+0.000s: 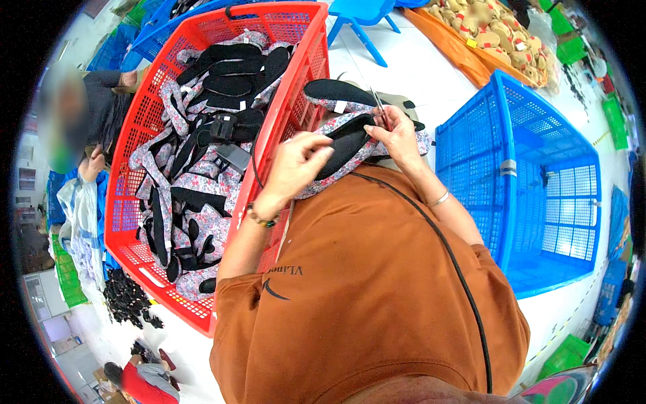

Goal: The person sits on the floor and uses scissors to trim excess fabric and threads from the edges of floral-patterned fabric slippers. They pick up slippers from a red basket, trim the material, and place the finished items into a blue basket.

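On my lap lies a floral-print slipper with a black sole, between my two hands. My left hand is over its left end, fingers curled and thumb drawn in; whatever they pinch, if anything, is too small to tell. With my right hand I grip small scissors at the slipper's right end, their thin metal blades pointing away from me. Just beyond lies another slipper, black sole up, with a white tag.
A tall red crate at my left is heaped with similar slippers, a black case and a grey device among them. A blue crate stands at right. Beyond are a blue stool and tan slippers. Another person is at far left.
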`<state>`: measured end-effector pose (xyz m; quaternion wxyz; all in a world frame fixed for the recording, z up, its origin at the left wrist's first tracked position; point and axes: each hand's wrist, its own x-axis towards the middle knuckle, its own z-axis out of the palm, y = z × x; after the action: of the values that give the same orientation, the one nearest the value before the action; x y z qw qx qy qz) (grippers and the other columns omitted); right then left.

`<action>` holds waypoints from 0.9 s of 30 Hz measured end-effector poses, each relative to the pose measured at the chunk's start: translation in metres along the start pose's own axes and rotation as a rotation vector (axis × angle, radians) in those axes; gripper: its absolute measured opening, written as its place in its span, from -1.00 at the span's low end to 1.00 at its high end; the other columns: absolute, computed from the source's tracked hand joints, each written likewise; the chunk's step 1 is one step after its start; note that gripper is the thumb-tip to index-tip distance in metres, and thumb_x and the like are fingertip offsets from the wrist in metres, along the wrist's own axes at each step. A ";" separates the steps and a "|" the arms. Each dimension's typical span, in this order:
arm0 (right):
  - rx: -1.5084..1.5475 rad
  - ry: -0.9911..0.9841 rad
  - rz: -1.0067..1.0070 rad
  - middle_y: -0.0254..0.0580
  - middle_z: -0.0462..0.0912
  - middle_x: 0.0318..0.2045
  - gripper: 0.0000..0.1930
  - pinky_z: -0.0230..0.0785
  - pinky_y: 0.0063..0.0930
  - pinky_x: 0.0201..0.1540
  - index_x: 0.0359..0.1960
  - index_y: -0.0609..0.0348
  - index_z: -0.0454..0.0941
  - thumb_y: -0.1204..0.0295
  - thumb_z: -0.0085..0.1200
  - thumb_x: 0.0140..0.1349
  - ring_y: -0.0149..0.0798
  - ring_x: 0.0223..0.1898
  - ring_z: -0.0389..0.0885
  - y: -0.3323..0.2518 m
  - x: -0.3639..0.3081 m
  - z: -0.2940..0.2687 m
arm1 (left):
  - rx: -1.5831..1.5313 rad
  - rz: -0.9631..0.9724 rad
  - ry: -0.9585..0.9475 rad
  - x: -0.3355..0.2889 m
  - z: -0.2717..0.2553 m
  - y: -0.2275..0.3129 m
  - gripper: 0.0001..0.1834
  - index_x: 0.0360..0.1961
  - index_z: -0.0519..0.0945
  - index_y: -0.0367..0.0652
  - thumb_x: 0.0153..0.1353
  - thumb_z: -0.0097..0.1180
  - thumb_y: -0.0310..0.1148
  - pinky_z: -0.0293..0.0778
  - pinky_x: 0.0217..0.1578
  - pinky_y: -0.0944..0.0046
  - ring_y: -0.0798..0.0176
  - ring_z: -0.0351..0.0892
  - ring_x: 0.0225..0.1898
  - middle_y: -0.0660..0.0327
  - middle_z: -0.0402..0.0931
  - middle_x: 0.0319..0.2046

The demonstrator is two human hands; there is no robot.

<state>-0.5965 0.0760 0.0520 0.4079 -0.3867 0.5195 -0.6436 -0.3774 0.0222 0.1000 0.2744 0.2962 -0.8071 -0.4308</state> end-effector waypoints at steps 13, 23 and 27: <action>-0.051 0.119 -0.213 -0.37 0.49 -0.44 -0.80 0.36 -0.70 -0.37 -0.26 0.29 0.44 0.55 0.15 0.09 -0.56 -0.43 0.44 -0.045 -0.006 -0.013 | -0.572 0.063 0.017 0.048 0.044 0.004 -0.71 -0.10 0.48 -0.38 0.12 0.01 -0.57 0.37 -0.18 0.44 0.50 0.42 -0.23 0.29 0.52 -0.25; 0.065 -0.188 -0.270 -0.20 0.47 -0.13 -0.52 0.32 -0.58 -0.06 -0.05 0.34 0.36 0.54 0.25 -0.04 -0.45 -0.14 0.44 -0.074 -0.007 0.001 | -0.835 0.061 -0.057 0.050 0.026 0.033 -0.64 0.00 0.43 -0.35 0.14 0.05 -0.53 0.39 -0.10 0.39 0.41 0.49 -0.17 0.19 0.52 -0.16; 0.030 -0.119 -0.271 -0.22 0.52 -0.22 -0.61 0.35 -0.55 -0.06 -0.10 0.33 0.39 0.55 0.20 0.01 -0.44 -0.18 0.49 -0.068 0.009 -0.001 | -1.106 -0.079 -0.069 0.075 0.013 0.029 -0.75 -0.13 0.48 -0.31 0.15 0.06 -0.50 0.46 -0.16 0.35 0.37 0.54 -0.24 0.18 0.55 -0.24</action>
<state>-0.6089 0.0770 0.1193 0.3531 -0.4848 0.4274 -0.6765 -0.4441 -0.0114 0.1332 0.3461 0.1241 -0.4573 -0.8097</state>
